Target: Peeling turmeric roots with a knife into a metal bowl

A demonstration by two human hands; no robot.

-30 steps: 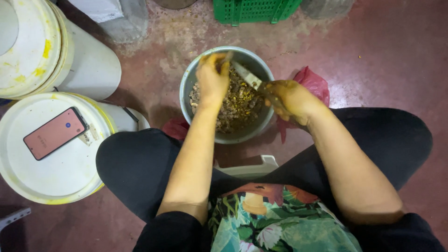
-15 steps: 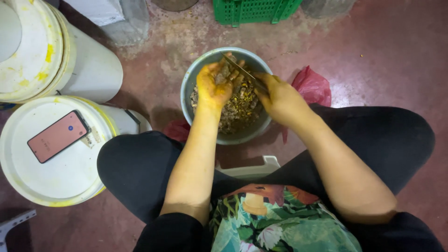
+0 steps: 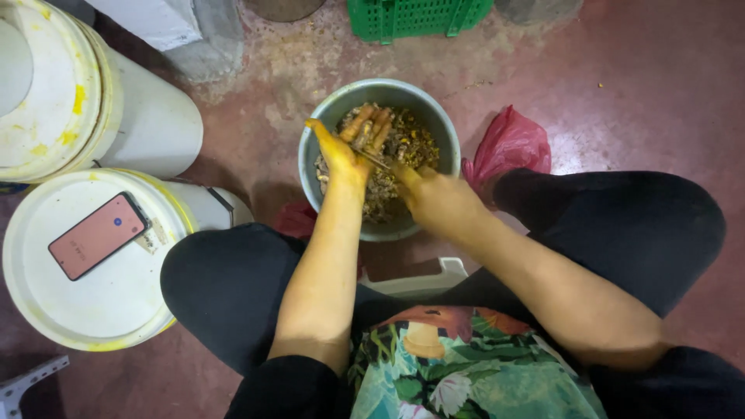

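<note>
A grey metal bowl stands on the floor between my knees, filled with brown-yellow peelings and scraps. My left hand, stained yellow, is over the bowl and holds an orange root piece with several finger-like lobes. My right hand, also stained, grips a small knife. The blade rests against the root near my left palm. Both hands hover just above the scraps.
A white bucket with a lid stands at my left with a pink phone lying on it. Another white bucket is behind it. A red plastic bag lies right of the bowl; a green crate is beyond.
My left hand has turned the root and lowered it slightly toward the bowl's middle. My right hand with the knife has drawn down and back toward me.
</note>
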